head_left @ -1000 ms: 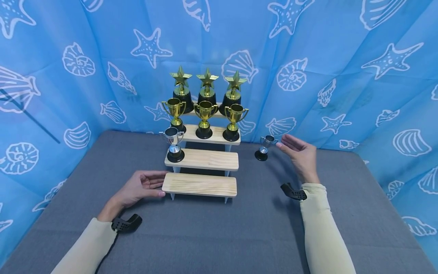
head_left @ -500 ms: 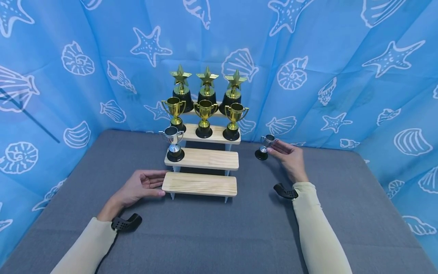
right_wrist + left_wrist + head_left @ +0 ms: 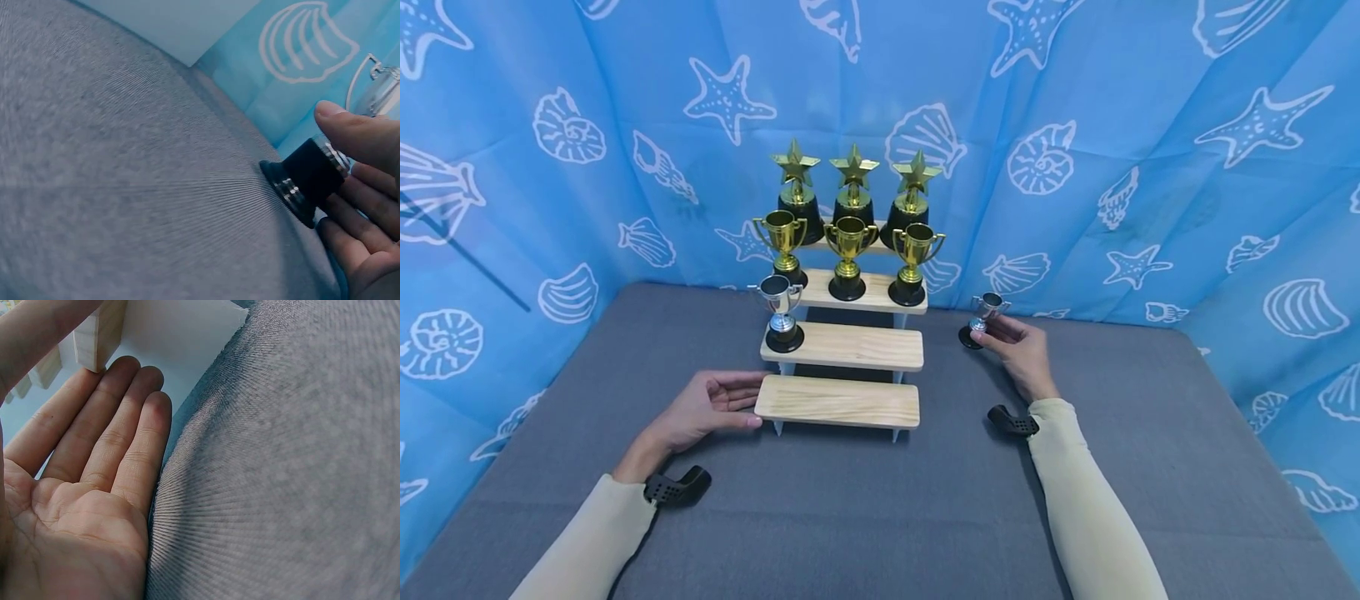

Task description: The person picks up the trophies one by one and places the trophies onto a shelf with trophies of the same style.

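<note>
A small silver trophy cup with a black base stands on the grey cloth, right of a stepped wooden display stand. My right hand holds it low from the right, thumb across the stem and fingers behind. At the stand's lowest step, my left hand rests against the left end. Its fingers are nearly straight, tips right at the wooden board. Another silver trophy cup occupies the left end of the second step.
Gold trophy cups line the third step, with gold star trophies on the top one. Behind the cloth-covered table hangs a blue curtain with white shells and starfish.
My right hand has moved left, from beside the silver trophy cup to around its stem. The cup stays in place, and my left hand has not moved.
</note>
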A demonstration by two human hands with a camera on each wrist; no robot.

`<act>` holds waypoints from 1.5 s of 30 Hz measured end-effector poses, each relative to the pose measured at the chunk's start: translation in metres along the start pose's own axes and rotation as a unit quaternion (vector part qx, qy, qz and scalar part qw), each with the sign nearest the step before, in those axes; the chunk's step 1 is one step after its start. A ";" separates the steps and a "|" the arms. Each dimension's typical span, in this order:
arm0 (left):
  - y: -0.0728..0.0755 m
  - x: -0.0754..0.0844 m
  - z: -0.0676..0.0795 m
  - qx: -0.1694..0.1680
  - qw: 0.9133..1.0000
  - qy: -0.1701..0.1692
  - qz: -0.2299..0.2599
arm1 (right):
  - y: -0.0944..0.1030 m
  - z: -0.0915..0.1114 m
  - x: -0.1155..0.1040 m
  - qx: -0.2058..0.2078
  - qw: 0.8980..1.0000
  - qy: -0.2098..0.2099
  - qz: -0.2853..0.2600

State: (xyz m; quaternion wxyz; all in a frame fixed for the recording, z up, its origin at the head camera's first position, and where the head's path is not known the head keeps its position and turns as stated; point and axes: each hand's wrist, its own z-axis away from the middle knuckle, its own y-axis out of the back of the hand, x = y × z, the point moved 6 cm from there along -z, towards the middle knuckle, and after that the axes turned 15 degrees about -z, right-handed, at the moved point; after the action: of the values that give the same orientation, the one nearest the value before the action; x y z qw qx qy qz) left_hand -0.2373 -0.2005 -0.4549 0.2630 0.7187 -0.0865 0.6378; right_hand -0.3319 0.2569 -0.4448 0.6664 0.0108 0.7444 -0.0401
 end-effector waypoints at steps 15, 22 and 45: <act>0.002 0.002 -0.002 0.000 1.000 -0.001 -0.010 | -0.007 -0.001 -0.001 0.001 0.996 0.025 0.085; 0.001 0.001 -0.001 0.001 1.000 -0.002 -0.007 | -0.007 -0.001 0.001 0.015 0.993 0.032 0.111; 0.000 -0.002 0.000 0.001 1.000 -0.001 -0.001 | -0.005 0.000 0.001 0.029 0.989 0.032 0.143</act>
State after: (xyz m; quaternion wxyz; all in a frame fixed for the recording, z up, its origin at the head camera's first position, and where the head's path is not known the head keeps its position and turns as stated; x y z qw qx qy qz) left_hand -0.2379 -0.2006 -0.4565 0.2629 0.7197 -0.0853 0.6369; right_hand -0.3324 0.2519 -0.4456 0.6408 0.1376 0.7545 0.0340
